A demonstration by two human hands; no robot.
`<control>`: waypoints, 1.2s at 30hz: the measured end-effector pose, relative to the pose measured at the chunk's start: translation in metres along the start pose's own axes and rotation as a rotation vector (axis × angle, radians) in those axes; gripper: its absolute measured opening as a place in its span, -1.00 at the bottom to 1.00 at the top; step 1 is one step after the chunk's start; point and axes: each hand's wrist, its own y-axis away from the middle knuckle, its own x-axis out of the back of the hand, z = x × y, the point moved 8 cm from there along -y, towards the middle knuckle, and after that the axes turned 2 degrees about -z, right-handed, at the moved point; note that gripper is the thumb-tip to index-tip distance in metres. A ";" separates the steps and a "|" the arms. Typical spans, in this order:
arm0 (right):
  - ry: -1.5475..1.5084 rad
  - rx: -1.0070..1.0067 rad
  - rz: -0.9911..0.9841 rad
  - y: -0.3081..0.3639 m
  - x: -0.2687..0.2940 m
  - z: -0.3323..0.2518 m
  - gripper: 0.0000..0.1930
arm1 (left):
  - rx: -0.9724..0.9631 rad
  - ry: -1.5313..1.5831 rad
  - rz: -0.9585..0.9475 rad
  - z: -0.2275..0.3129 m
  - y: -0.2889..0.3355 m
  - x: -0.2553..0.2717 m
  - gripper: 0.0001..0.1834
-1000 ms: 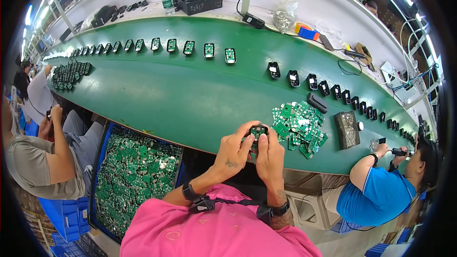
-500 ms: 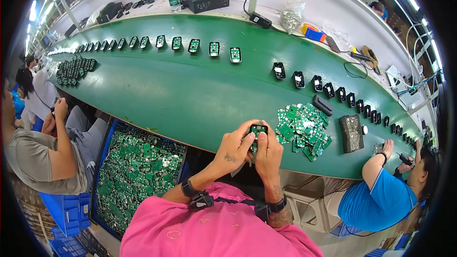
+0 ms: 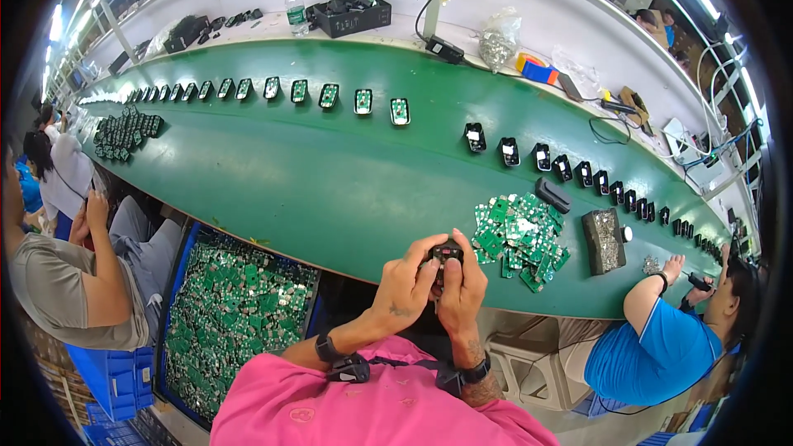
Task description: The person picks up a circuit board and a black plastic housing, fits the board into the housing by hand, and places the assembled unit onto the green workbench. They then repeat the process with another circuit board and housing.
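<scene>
Both my hands are closed round a small black plastic housing (image 3: 448,251), held up in front of me just off the table's near edge. My left hand (image 3: 400,287) grips its left side and my right hand (image 3: 462,287) its right side, thumbs close together on the near face. A small reddish spot shows inside the housing; the fingers cover much of the rest. Just right of my hands a loose pile of green circuit boards (image 3: 524,239) lies on the green table (image 3: 273,182).
Black housings with green boards (image 3: 363,102) stand in a row at far left; housings with white pieces (image 3: 510,151) run right. A black case (image 3: 553,195) and a rough block (image 3: 605,241) lie right. Boards (image 3: 239,314) fill a bin lower left. Co-workers sit at both sides.
The housing has turned in my hands: the green inside it no longer shows, and darker parts with a reddish spot do. The whole view has shifted slightly.
</scene>
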 end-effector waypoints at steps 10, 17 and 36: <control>0.129 -0.317 0.016 -0.027 -0.011 0.067 -0.57 | -0.072 -0.146 -0.091 -0.078 -0.119 -0.015 -0.67; 0.396 0.023 -0.168 0.023 -0.034 0.070 -0.77 | 0.169 -0.283 0.102 -0.183 -0.282 0.007 -0.66; 0.710 -0.267 0.000 -0.003 0.073 0.097 -0.70 | -0.103 -0.635 -0.182 -0.158 -0.268 -0.072 -0.15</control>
